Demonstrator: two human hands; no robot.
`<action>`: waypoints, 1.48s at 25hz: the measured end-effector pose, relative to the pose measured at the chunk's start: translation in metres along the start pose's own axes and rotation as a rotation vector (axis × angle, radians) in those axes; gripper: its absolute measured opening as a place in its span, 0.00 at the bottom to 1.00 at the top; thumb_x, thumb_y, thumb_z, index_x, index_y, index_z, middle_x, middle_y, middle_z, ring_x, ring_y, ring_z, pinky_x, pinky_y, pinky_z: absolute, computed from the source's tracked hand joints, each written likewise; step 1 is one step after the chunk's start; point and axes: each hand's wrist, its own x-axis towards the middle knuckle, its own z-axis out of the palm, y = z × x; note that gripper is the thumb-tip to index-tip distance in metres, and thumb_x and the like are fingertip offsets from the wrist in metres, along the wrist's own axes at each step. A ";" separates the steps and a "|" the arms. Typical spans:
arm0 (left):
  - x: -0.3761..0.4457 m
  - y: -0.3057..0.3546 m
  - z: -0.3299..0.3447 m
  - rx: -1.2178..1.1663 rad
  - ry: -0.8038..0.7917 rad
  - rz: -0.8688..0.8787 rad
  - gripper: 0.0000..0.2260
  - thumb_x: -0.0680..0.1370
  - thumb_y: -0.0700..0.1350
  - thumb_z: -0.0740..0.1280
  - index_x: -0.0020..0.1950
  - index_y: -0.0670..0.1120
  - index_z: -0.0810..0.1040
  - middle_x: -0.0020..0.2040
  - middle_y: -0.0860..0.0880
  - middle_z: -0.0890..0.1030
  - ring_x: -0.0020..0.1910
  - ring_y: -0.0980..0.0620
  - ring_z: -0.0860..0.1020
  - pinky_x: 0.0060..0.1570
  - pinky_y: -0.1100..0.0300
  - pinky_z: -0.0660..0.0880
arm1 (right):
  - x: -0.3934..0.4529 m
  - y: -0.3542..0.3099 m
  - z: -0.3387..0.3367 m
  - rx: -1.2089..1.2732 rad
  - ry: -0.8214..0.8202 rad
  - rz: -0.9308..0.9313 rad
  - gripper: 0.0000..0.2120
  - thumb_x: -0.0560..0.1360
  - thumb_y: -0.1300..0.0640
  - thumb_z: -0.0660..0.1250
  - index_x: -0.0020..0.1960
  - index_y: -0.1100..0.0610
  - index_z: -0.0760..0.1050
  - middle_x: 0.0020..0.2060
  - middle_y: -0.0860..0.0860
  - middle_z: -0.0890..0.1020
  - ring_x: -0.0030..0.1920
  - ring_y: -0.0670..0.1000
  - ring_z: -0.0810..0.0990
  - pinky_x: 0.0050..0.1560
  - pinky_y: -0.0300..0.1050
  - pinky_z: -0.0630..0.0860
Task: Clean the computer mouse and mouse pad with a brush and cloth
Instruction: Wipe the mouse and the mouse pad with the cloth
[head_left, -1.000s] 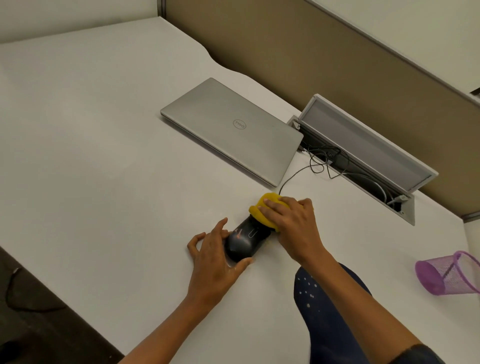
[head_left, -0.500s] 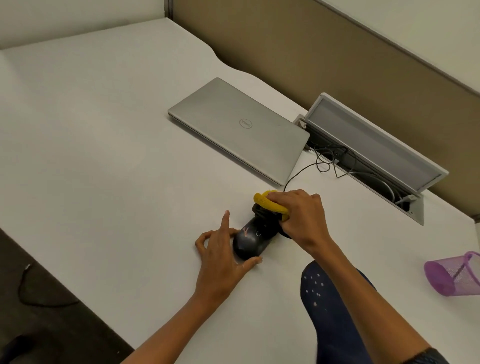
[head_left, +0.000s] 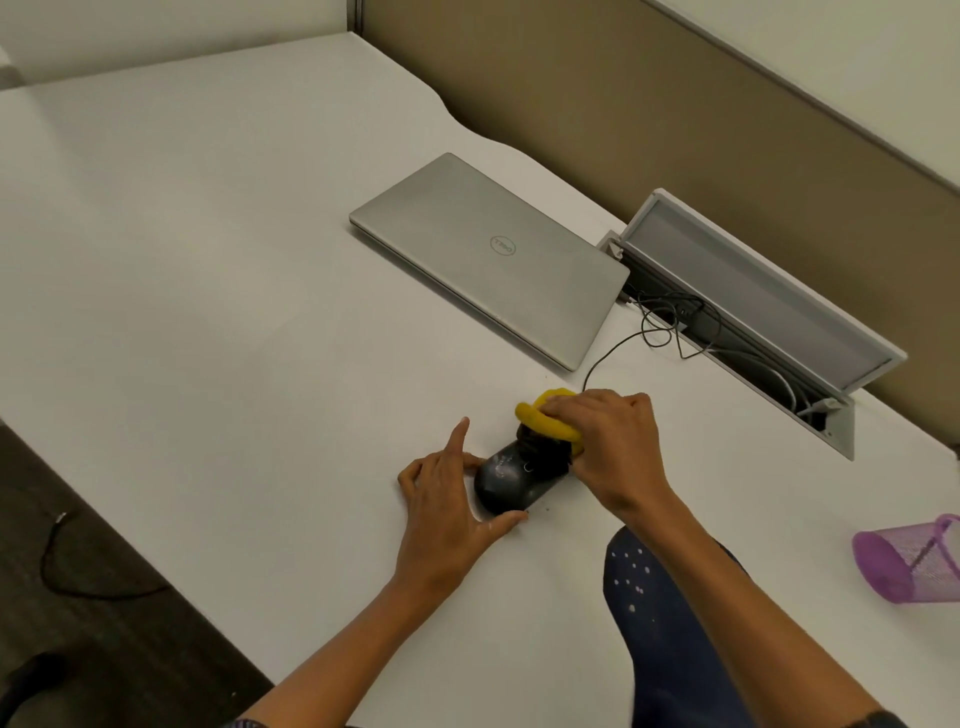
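White desk (head_left: 208, 312) fills most of the view. Closed silver laptop (head_left: 488, 254) lies at far centre; open cable tray (head_left: 753, 306) to its right. Purple mesh cup (head_left: 909, 561) on its side at the right edge. Black mouse (head_left: 511, 478) at near centre on the desk. Left hand (head_left: 447, 509) braces the mouse's left side, fingers spread, index raised. Right hand (head_left: 613, 447) grips a yellow-handled brush (head_left: 545, 421), bristles on the mouse's far end.
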 end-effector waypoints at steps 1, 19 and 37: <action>0.000 0.000 0.000 0.003 0.006 0.003 0.43 0.62 0.62 0.72 0.71 0.54 0.55 0.54 0.52 0.76 0.54 0.59 0.63 0.58 0.60 0.56 | 0.000 -0.002 0.003 -0.019 -0.012 -0.006 0.25 0.59 0.67 0.77 0.53 0.49 0.80 0.48 0.48 0.85 0.50 0.57 0.81 0.44 0.51 0.66; 0.001 0.006 -0.003 -0.012 -0.072 -0.020 0.40 0.65 0.59 0.73 0.68 0.61 0.50 0.55 0.61 0.70 0.55 0.65 0.58 0.62 0.56 0.59 | 0.028 0.015 -0.015 0.266 -0.402 0.288 0.18 0.64 0.60 0.74 0.53 0.53 0.76 0.41 0.52 0.79 0.44 0.55 0.78 0.43 0.45 0.75; -0.001 0.005 -0.004 -0.014 -0.072 -0.051 0.42 0.65 0.60 0.72 0.68 0.61 0.46 0.60 0.52 0.75 0.54 0.63 0.55 0.62 0.58 0.55 | 0.039 -0.003 -0.024 0.168 -0.489 0.084 0.18 0.66 0.62 0.72 0.54 0.52 0.78 0.46 0.53 0.82 0.45 0.54 0.79 0.46 0.47 0.79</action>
